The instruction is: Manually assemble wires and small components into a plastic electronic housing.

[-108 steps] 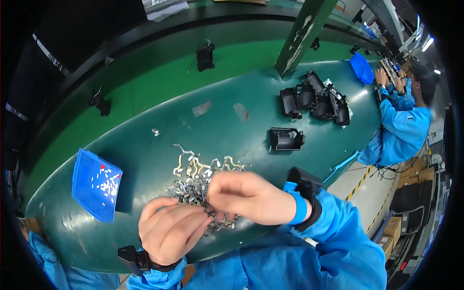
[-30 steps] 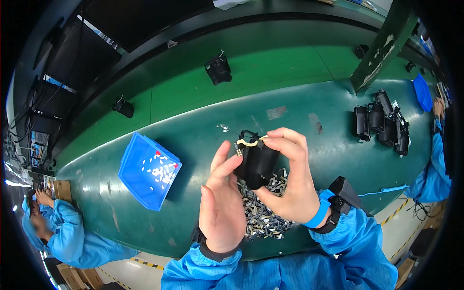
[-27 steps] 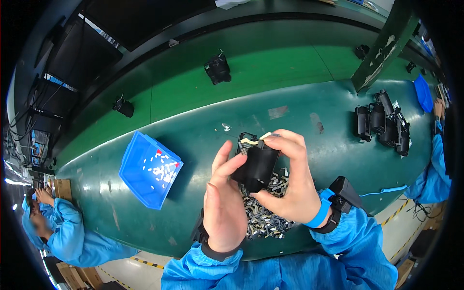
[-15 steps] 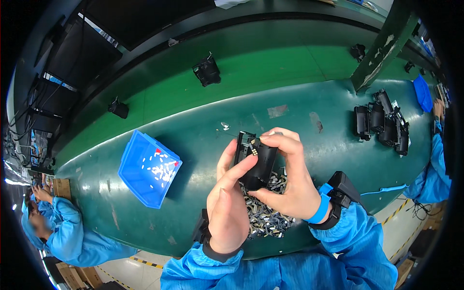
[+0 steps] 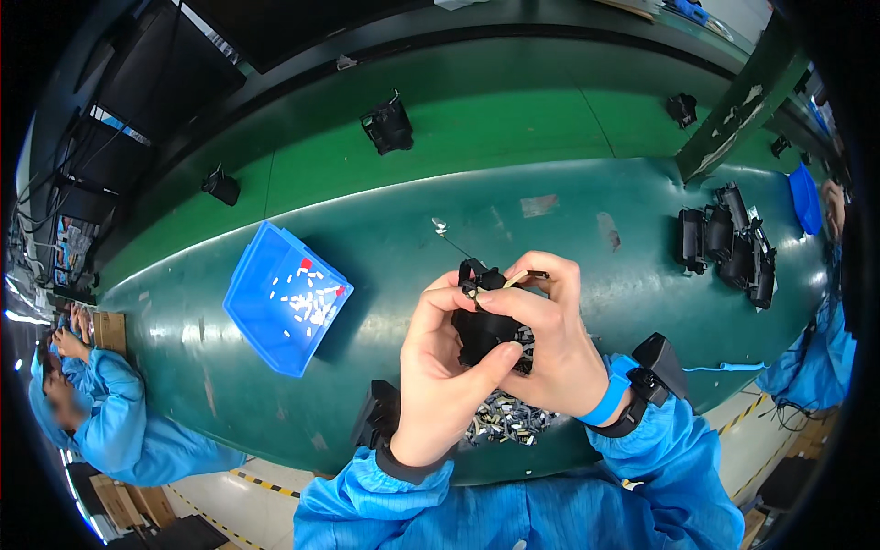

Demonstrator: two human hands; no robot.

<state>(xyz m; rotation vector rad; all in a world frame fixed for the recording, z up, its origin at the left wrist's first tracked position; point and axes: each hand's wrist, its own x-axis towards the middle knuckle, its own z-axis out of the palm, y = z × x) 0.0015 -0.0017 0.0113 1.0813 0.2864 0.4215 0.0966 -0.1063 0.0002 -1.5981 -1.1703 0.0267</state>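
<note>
A black plastic housing [image 5: 484, 337] is held over the green table between both my hands. My left hand [image 5: 434, 385] is closed on its left side, fingertips at the top edge and thumb across the lower front. My right hand [image 5: 555, 344] grips the right side, its thumb and index finger pinching at the top near the left fingertips. A small pale-and-dark strip [image 5: 530, 276] sticks out by the right fingers; what it joins is hidden. From the housing's top a thin wire [image 5: 456, 246] runs to a small white tip. Below lies a pile of small grey-and-gold connectors [image 5: 510, 420].
A blue bin [image 5: 266, 344] with small white and red pieces stands left. Several black housings [image 5: 733, 247] are heaped at the right, near a green post [image 5: 742, 110]. Others stand on the raised green ledge [image 5: 504, 110]. Co-workers in blue sit at both sides.
The housing has been turned and tilted, so its open inner face no longer shows. My left fingers have moved up to its top edge, and the right fingertips have drawn close to them.
</note>
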